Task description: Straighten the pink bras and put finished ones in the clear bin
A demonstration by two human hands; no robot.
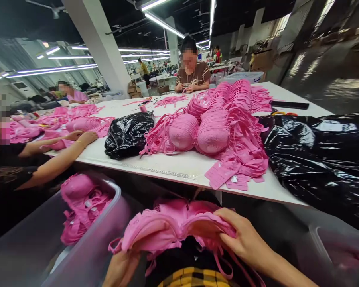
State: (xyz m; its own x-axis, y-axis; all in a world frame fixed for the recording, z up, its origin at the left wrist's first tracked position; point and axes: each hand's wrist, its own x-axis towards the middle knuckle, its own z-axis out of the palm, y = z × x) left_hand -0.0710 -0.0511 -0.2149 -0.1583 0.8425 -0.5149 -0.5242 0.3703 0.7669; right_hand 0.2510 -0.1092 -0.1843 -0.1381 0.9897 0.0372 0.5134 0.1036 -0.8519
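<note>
A pink bra [155,229] is stretched between my two hands above my lap, its cups tilted so their inner sides face me and its straps dangling. My left hand [124,263] grips the end of the left cup from below, the fingers partly hidden behind the fabric. At the other cup, my right hand [242,235] pinches the outer edge between thumb and fingers. Just beyond, on the white table [167,167], stands a long nested stack of pink bras [212,131], with flat pink straps or bands lying at its front right corner.
A black plastic bag [130,133] sits left of the stack; larger black plastic [320,147] covers the right side. A clear measuring strip [158,170] lies along the near edge. At my left is a plastic bin [116,203] with bras. Co-workers sit left and across.
</note>
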